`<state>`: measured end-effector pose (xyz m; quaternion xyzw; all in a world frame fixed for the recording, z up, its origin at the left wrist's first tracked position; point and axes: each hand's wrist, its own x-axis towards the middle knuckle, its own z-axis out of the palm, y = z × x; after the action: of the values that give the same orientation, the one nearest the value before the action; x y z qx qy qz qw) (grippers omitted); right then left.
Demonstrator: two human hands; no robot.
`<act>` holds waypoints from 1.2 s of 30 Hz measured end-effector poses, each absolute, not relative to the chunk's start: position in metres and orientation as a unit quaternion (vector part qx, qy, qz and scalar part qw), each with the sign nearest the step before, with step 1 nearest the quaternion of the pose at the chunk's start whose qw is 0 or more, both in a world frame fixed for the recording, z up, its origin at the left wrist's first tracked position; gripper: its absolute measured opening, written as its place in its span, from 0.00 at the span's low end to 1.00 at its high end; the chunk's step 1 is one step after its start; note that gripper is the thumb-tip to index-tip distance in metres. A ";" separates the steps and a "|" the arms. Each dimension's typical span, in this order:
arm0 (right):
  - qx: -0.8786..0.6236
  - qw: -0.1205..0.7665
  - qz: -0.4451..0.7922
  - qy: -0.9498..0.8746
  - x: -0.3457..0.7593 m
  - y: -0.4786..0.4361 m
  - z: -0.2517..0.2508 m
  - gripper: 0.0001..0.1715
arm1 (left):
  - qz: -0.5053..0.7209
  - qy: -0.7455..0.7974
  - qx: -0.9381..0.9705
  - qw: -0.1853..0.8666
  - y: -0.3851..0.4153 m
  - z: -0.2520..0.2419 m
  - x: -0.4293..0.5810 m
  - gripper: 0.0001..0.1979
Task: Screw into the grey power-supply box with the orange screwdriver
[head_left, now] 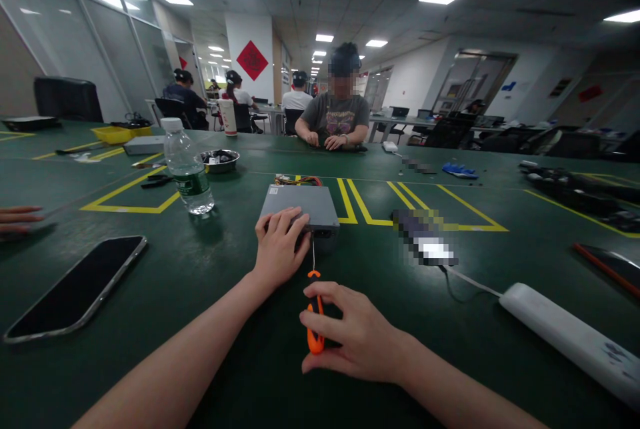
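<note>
Presently: metal box point(300, 198) on table point(175, 269). Left hand point(281, 242) clamped over box's near-left edge; right hand point(353, 329) gripping screwdriver point(315, 305) before box, shaft toward near face. Possible fault: tip slipping toward left hand, through off-axis pressure.

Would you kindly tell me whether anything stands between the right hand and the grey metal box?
Only the screwdriver, held in the right hand and pointing at the near side of the grey metal box. Nothing else visible does; the left hand rests on the box's left part.
</note>
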<state>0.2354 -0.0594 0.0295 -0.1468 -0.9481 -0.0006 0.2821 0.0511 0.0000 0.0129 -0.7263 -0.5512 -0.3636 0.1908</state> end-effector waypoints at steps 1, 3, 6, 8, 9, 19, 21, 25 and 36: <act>-0.151 0.279 0.016 -0.948 0.236 -0.060 0.030 0.22 | -0.363 -0.552 -0.726 0.192 0.000 0.013 0.051 0.14; -0.153 0.283 0.042 -0.946 0.237 -0.060 0.030 0.22 | -0.362 -0.552 -0.725 0.196 0.001 0.012 0.051 0.14; -0.134 0.306 0.029 -0.942 0.237 -0.061 0.029 0.19 | -0.359 -0.548 -0.729 0.199 0.001 0.012 0.051 0.14; -0.119 0.326 0.007 -0.938 0.236 -0.060 0.027 0.16 | -0.361 -0.547 -0.728 0.201 0.001 0.011 0.051 0.14; -0.115 0.336 0.002 -0.935 0.236 -0.059 0.027 0.16 | -0.363 -0.547 -0.727 0.202 0.002 0.011 0.051 0.14; -0.121 0.318 -0.009 -0.940 0.240 -0.059 0.034 0.17 | -0.369 -0.544 -0.725 0.205 0.002 0.011 0.051 0.14; -0.121 0.348 -0.023 -0.929 0.240 -0.059 0.032 0.17 | -0.364 -0.545 -0.727 0.205 0.002 0.010 0.051 0.14; -0.124 0.390 0.015 -0.912 0.241 -0.057 0.028 0.20 | -0.359 -0.548 -0.727 0.205 0.002 0.010 0.050 0.14; -0.124 0.358 -0.034 -0.925 0.240 -0.061 0.035 0.17 | -0.363 -0.548 -0.726 0.203 0.001 0.012 0.051 0.14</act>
<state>0.2399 -0.0607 0.0352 -0.1240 -0.9247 -0.0340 0.3583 0.0508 0.0014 0.0121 -0.7262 -0.5477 -0.3629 0.2026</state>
